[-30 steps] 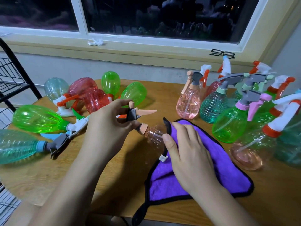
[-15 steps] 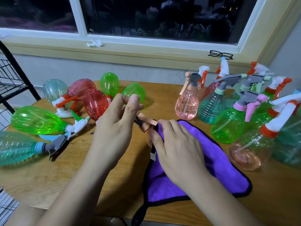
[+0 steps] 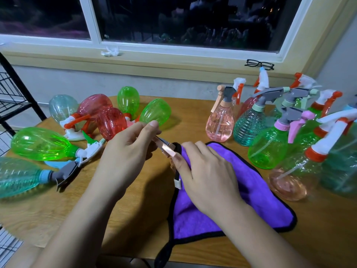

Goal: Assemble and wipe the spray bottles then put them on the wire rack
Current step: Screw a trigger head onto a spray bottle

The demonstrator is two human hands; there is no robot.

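My left hand (image 3: 125, 157) grips the peach and grey spray head (image 3: 166, 146) of a small clear peach bottle, whose body is almost wholly hidden under my right hand. My right hand (image 3: 208, 171) presses the purple cloth (image 3: 251, 200) around that bottle's body. The cloth has a black hem and lies spread on the wooden table (image 3: 58, 213). The black wire rack (image 3: 11, 97) stands at the far left, off the table.
Several green, red and teal spray bottles (image 3: 40, 144) lie on their sides at the left. Several upright bottles (image 3: 266, 147) crowd the right side. Glasses (image 3: 259, 64) and a crumpled white tissue (image 3: 110, 52) rest on the window sill.
The bottle was turned in my left hand and its body covered by the cloth. My right hand moved left and up over the bottle, gathering the cloth's edge around it.
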